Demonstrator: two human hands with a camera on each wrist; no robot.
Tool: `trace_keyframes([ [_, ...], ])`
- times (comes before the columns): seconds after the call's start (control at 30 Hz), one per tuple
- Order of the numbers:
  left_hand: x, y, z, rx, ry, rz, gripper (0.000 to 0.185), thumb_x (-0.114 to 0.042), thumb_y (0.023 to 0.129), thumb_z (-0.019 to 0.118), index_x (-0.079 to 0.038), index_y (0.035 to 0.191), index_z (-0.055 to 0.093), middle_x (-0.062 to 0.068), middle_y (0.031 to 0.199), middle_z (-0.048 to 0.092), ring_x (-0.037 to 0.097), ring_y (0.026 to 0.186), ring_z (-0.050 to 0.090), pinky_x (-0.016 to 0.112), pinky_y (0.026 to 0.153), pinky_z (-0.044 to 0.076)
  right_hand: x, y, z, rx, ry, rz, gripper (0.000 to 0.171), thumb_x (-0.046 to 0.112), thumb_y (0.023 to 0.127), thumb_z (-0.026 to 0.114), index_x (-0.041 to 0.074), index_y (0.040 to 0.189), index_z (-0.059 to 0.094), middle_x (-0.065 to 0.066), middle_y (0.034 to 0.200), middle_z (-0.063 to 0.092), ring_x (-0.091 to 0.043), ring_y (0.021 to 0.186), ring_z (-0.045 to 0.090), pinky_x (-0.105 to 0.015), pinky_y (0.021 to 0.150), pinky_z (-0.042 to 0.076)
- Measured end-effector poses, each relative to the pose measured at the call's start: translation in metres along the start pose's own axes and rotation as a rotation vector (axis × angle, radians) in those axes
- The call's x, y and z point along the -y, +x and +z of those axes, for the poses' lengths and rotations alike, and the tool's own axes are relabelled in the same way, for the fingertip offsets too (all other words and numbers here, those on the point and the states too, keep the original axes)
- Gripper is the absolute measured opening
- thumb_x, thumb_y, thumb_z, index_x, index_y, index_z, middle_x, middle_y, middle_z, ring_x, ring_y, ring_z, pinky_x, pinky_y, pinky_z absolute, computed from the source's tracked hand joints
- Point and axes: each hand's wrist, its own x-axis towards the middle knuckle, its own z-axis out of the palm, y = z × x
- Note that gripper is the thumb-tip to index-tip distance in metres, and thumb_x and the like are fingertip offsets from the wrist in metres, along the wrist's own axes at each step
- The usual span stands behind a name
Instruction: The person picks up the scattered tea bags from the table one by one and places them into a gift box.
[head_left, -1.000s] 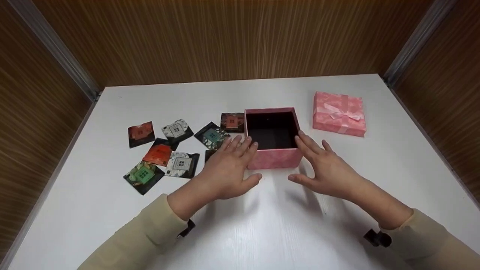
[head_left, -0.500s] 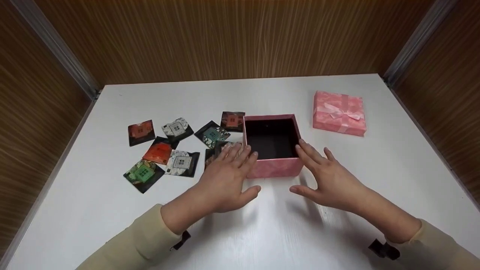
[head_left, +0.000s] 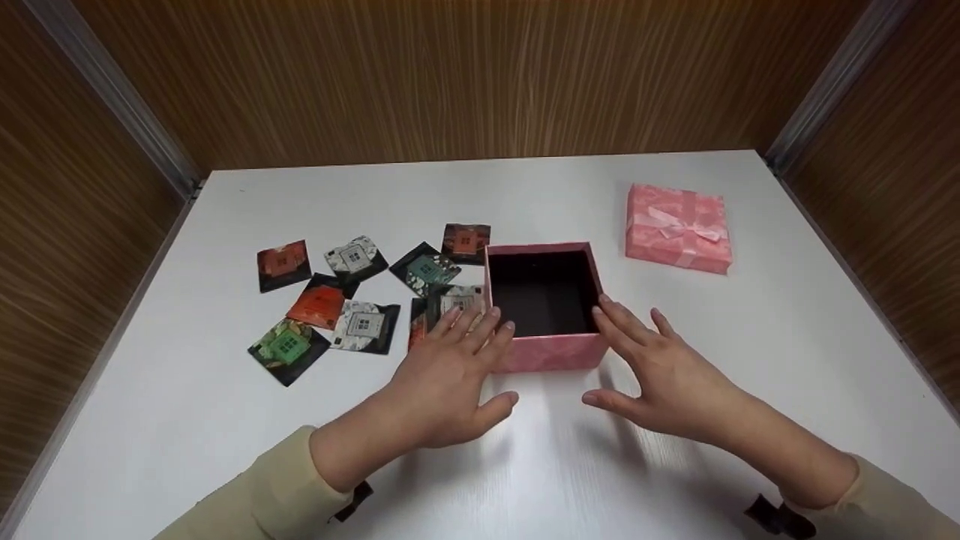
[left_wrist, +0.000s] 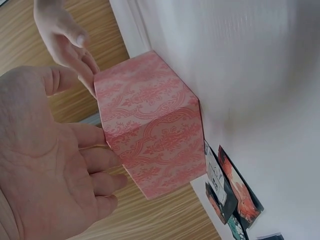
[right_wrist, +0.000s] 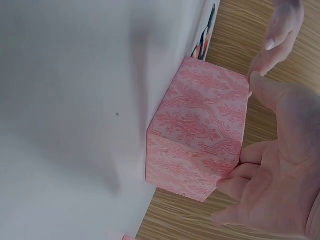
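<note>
Fingers of the left hand (head_left: pixel 450 382) and right hand (head_left: pixel 667 375) lie extended and a little spread, thumbs held apart, touching opposite sides of the pink patterned gift box (head_left: pixel 555 354) near its closest corners; neither hand curls round anything. Compared with a second ago, the lidless box sits farther from the far edge of the white table (head_left: pixel 765 345) and closer to the person, both hands coming back with it, and a silver-labelled sachet (head_left: pixel 459 298) by the left fingertips shows more fully. That suggests the step in hand is drawing the box nearer; the other sachets (head_left: pixel 364 325) stay put, scattered towards the table's left edge, and the bow-topped lid (head_left: pixel 705 251) rests near the far right corner. Behind the left hand, the box's near left corner and parts of two sachets are hidden; the dark interior is hard to make out, how firmly the fingers press cannot be told, and the table's near edge and both sleeves (head_left: pixel 262 484) are cut off
</note>
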Motion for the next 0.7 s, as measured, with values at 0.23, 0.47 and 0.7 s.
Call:
trace_keyframes([
  [0.23, 0.0, -0.003, 0.0, 0.0, -0.007, 0.007, 0.08, -0.06, 0.106, 0.042, -0.008, 0.167, 0.033, 0.016, 0.172, 0.024, 0.035, 0.161, 0.015, 0.049, 0.129, 0.01, -0.012, 0.011, -0.016, -0.016, 0.078, 0.051, 0.096, 0.06, 0.097, 0.071, 0.008, 0.167, 0.033, -0.012, 0.173, 0.028, -0.041, 0.152, 0.037, -0.067, 0.119, 0.03],
  [0.47, 0.001, -0.002, -0.002, 0.019, -0.008, -0.006, 0.08, -0.06, 0.107, 0.042, -0.009, 0.168, 0.032, 0.015, 0.173, 0.023, 0.035, 0.161, 0.013, 0.048, 0.13, 0.008, -0.046, 0.047, -0.032, 0.04, 0.164, 0.047, 0.105, 0.06, 0.094, 0.075, 0.015, 0.171, 0.022, -0.008, 0.177, 0.013, -0.041, 0.153, 0.035, -0.062, 0.113, 0.042],
  [0.7, 0.001, -0.001, 0.0, 0.014, -0.006, -0.002, 0.079, -0.06, 0.106, 0.041, -0.009, 0.167, 0.033, 0.014, 0.173, 0.025, 0.034, 0.161, 0.016, 0.048, 0.13, 0.009, -0.069, 0.072, -0.028, 0.136, 0.235, 0.029, 0.115, 0.06, 0.089, 0.081, 0.018, 0.172, 0.013, 0.001, 0.178, 0.002, -0.036, 0.158, 0.025, -0.061, 0.117, 0.036],
])
